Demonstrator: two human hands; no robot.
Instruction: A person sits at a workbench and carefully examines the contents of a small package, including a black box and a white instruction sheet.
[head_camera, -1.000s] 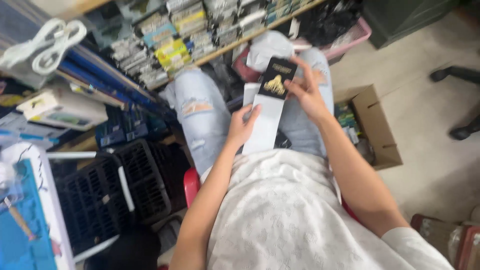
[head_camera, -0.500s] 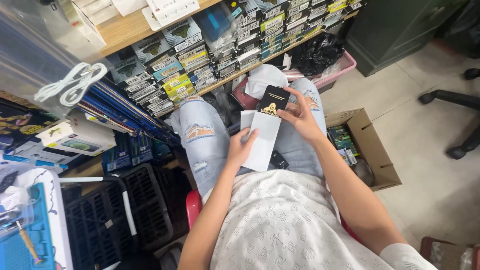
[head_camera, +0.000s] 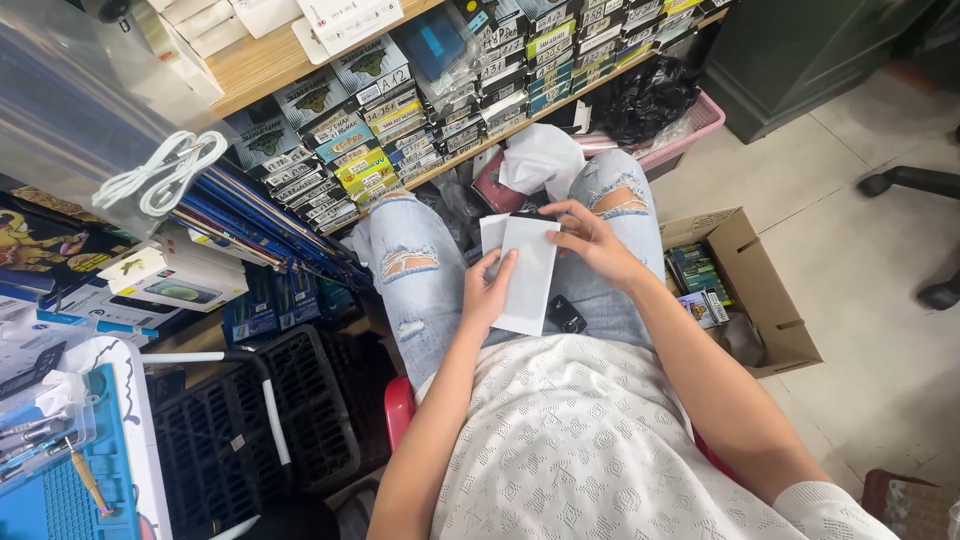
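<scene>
The wooden shelf (head_camera: 250, 70), packed with rows of small boxed goods, runs across just beyond the seated person's knees. Right of the knees a cardboard box (head_camera: 760, 300) stands open on the floor; left of them sits a black plastic crate (head_camera: 250, 420). Over the lap, between the knees, lies the flat white packet (head_camera: 528, 272). The left hand (head_camera: 487, 292) grips its near left edge, fingers curled on it; the right hand (head_camera: 590, 240) pinches the top right corner, a narrow grip. It looks light, thin and bendable, best held by the edges. A small dark object (head_camera: 566, 315) rests on the thigh, just under the packet.
</scene>
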